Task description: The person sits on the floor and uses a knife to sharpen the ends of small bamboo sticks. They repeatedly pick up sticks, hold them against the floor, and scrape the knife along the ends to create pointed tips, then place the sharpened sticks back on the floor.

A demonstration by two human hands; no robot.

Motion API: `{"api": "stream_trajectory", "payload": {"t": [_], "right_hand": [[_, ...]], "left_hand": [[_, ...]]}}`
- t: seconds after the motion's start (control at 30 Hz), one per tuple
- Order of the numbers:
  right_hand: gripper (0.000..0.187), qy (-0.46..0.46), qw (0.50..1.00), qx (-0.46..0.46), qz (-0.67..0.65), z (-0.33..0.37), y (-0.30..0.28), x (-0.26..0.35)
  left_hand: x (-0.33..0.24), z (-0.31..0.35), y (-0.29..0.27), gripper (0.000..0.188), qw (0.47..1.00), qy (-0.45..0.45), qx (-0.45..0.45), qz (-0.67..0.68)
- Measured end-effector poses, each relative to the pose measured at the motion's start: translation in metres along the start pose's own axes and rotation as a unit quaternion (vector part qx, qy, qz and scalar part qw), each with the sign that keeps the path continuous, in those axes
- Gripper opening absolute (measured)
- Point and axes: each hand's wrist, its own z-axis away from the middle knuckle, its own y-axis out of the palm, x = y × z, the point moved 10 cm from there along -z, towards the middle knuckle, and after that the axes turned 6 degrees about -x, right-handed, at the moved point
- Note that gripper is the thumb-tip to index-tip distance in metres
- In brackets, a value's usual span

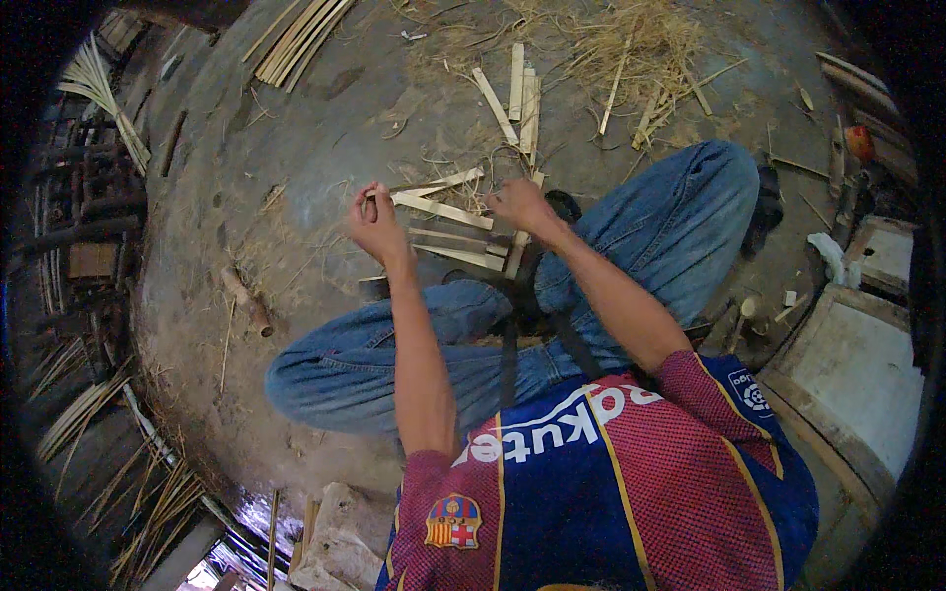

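I sit cross-legged in blue jeans (650, 227) on the ground, and just past my knees both my hands are on the same piece of work. My left hand (375, 225) is curled into a closed grip round the near end of a thin bamboo strip (426, 187), thumb pressed over it; the strip runs off to the right toward my right hand (521, 204), which is turned knuckles-up, so I cannot tell how far those fingers are closed or quite what they pinch. I judge the strip to be light and springy, stiff along its length but ready to bend or split, with edges that could cut, so it is best held near the ends, flat between thumb and fingers. Right under my hands lie several flat pale split slats (448, 212), overlapping one another. A short round bamboo stub (248, 301) lies well to my left on the bare, dusty earth floor (296, 177). Farther out more cut slats (522, 98) rest beside a heap of dry shavings (641, 39), and a bundle of long strips (296, 39) lies at the far edge. On my right stands a pale wooden box (847, 364).
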Motion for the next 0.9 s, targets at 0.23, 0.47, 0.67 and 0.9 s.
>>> {"api": "stream_trajectory", "payload": {"t": [0.23,0.47,0.67,0.9], "right_hand": [[0.053,-0.003,0.994,0.109,-0.014,0.043,0.039,0.048],[0.046,-0.062,0.981,0.11,-0.144,0.071,0.055,0.084],[0.042,-0.105,0.989,0.093,-0.044,0.062,0.06,0.079],[0.045,-0.073,0.995,0.051,-0.046,0.063,0.071,0.041]], "left_hand": [[0.014,-0.003,-0.019,0.017,0.997,0.03,-0.031,-0.064],[-0.003,0.008,-0.005,0.017,0.992,0.101,-0.022,-0.068],[0.011,-0.001,-0.019,0.016,0.998,0.037,-0.032,-0.051],[0.018,-0.007,-0.023,0.017,0.997,0.042,-0.043,-0.046]]}}
